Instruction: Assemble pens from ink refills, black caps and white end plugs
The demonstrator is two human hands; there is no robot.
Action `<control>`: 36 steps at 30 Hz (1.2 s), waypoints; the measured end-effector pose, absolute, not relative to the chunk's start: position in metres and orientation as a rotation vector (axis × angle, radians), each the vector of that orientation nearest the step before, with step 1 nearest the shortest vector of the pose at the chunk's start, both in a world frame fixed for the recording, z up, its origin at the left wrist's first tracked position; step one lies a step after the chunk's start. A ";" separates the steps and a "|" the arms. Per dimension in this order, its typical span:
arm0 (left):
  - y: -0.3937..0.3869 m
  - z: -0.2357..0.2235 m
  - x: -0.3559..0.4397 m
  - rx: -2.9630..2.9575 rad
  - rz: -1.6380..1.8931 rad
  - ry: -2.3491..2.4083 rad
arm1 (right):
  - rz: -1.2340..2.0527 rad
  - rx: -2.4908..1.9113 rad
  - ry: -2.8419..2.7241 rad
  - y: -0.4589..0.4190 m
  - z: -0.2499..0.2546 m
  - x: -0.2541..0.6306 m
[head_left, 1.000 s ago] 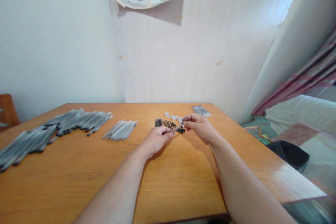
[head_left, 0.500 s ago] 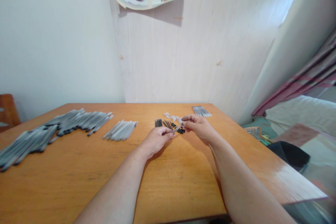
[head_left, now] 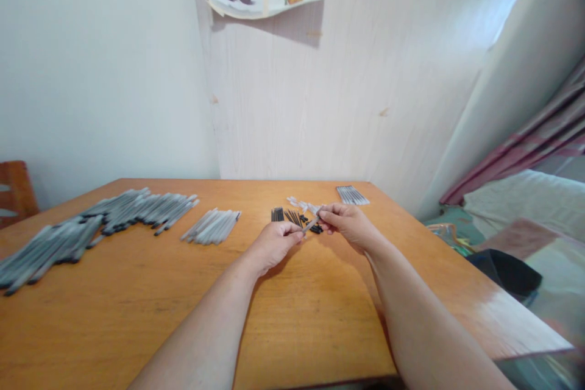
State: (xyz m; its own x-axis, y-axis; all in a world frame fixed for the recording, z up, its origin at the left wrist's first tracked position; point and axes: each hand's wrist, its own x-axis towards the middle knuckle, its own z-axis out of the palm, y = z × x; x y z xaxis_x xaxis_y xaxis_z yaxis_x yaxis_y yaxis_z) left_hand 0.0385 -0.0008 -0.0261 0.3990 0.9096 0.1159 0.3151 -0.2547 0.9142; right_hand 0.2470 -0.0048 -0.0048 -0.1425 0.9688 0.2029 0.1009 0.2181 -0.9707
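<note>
Over the middle of the table, my left hand pinches the near end of a thin translucent pen barrel. At its far end, my right hand is closed with thumb and fingertips together around it. The barrel slants up to the right between the two hands. Just behind it lie slim dark sticks like pen refills, small black pen parts and small clear plastic pieces. Fingers cover some of these small parts.
To the left lies a bundle of clear pen barrels, with a large spread of black-ended pens beyond it. A neat row of pens rests at the back right. A black bin stands past the right edge of the wooden table.
The view has shifted slightly. Both hands stay nearly in place, still closed on the pen barrel between them.
</note>
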 end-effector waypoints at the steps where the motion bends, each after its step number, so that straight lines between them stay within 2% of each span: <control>1: -0.001 -0.026 0.038 1.785 0.845 1.068 | 1.080 -1.063 -1.495 -0.004 -0.005 0.248; 16: -0.003 -0.023 0.038 1.817 0.861 1.062 | 0.985 -1.146 -1.596 -0.002 -0.009 0.253; 29: 0.000 -0.028 0.040 1.860 0.858 1.075 | 0.605 -1.302 -1.703 -0.005 -0.005 0.240; 36: -0.001 -0.025 0.041 1.814 0.851 1.036 | 0.608 -1.278 -1.653 -0.001 -0.010 0.238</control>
State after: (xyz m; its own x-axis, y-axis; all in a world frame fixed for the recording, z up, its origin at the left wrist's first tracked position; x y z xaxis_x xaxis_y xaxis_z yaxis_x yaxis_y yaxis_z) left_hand 0.0410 -0.0009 -0.0253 0.4232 0.8952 0.1398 0.3106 -0.2883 0.9058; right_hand 0.2384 -0.0013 -0.0100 -0.0278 0.9299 0.3668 0.4701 0.3360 -0.8162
